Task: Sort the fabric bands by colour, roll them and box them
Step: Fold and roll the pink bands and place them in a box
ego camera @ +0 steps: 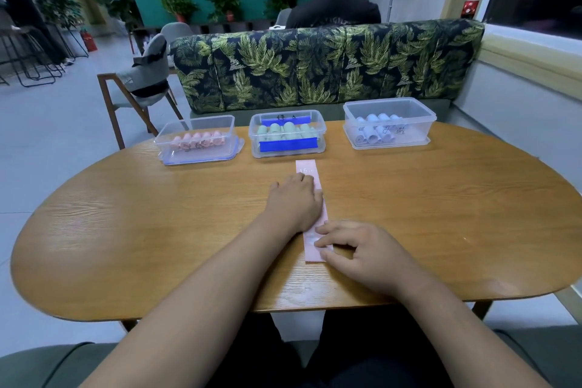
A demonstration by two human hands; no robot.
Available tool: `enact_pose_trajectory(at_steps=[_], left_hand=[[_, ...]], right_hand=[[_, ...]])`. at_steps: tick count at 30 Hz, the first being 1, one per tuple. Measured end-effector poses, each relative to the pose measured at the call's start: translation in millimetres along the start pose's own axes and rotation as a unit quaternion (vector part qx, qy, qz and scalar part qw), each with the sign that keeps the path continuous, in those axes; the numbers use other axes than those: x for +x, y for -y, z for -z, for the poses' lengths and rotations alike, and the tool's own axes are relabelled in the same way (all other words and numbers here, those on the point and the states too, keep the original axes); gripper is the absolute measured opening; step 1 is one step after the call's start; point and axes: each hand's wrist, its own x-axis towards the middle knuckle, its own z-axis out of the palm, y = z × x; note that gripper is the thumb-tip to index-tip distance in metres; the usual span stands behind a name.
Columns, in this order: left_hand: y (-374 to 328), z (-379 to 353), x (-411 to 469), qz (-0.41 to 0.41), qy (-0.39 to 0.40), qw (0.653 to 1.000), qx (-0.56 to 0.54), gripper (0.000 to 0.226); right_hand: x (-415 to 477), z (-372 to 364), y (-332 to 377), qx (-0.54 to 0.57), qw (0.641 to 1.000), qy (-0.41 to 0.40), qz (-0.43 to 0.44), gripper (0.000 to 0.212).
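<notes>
Two bare forearms reach from the near edge of an oval wooden tabletop (pixel 126 230) toward its middle; between the hands a pink fabric band (pixel 310 167) lies flat, running lengthwise from the middle of the tabletop toward the far edge, with small printing near its far end; the right hand (pixel 362 255) rests on the band's near end, fingers curled and fingertips pressing the fabric against the wood, not closed around it; the left hand (pixel 294 201) lies palm down over the band's middle stretch, fingers extended and flat, holding it against the tabletop; along the far edge stand three clear plastic boxes, none with a lid on top; the left box (pixel 195 142), toward the far left, holds a row of pink rolls (pixel 201 138) and sits on a blue-rimmed lid; the middle box (pixel 287 135), with blue clip flaps, holds green rolls (pixel 283 129) and stands just beyond the band's far end; the right box (pixel 389 123), toward the far right, holds pale blue rolls (pixel 376 132); behind the table runs a bench backrest (pixel 315 69) in a leaf print.
</notes>
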Motion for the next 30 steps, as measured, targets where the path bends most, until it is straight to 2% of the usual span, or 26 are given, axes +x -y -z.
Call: enact_pose_trajectory(at_steps=[1, 6, 11, 14, 16, 18, 20, 22, 25, 30], left_hand=[[-3.3, -0.5, 4.8, 0.009, -0.004, 1.000, -0.012, 0.048], [0.8, -7.5, 24.0, 0.022, 0.087, 0.995, -0.030, 0.064], [9.7, -7.0, 27.2, 0.011, 0.107, 0.994, -0.032, 0.066], [10.2, -7.5, 24.7, 0.014, 0.074, 0.995, -0.067, 0.068], [16.3, -5.5, 17.3, 0.003, -0.005, 0.992, -0.126, 0.061], [23.1, -1.6, -2.8, -0.060, -0.061, 0.982, -0.169, 0.049], [29.1, 2.5, -32.1, -0.139, -0.052, 0.971, -0.185, 0.040], [35.0, 5.8, -58.3, -0.177, -0.022, 0.970, -0.162, 0.036], [41.9, 4.8, -72.9, -0.165, -0.004, 0.977, -0.132, 0.035], [44.6, 2.3, -71.2, -0.158, 0.018, 0.977, -0.144, 0.037]], right_hand=[[0.3, 0.3, 0.7, 0.000, 1.000, 0.001, 0.000, 0.015], [0.5, 2.8, 1.8, 0.000, 1.000, 0.006, -0.007, 0.017], [-1.0, 2.7, 1.2, -0.007, 1.000, 0.010, 0.007, 0.016], [-2.5, 3.0, 1.5, -0.009, 0.999, 0.010, 0.030, 0.015], [-4.0, 3.5, 1.9, -0.012, 0.999, 0.008, 0.048, 0.014], [-6.0, 3.6, 2.4, -0.019, 0.998, 0.002, 0.067, 0.012], [-6.5, 3.5, 2.7, -0.028, 0.996, 0.000, 0.088, 0.010], [-6.7, 3.3, 3.5, -0.045, 0.994, 0.011, 0.100, 0.010], [-7.0, 3.8, 4.0, -0.053, 0.993, 0.008, 0.105, 0.010], [-7.1, 5.9, 7.6, -0.048, 0.993, -0.004, 0.109, 0.009]])
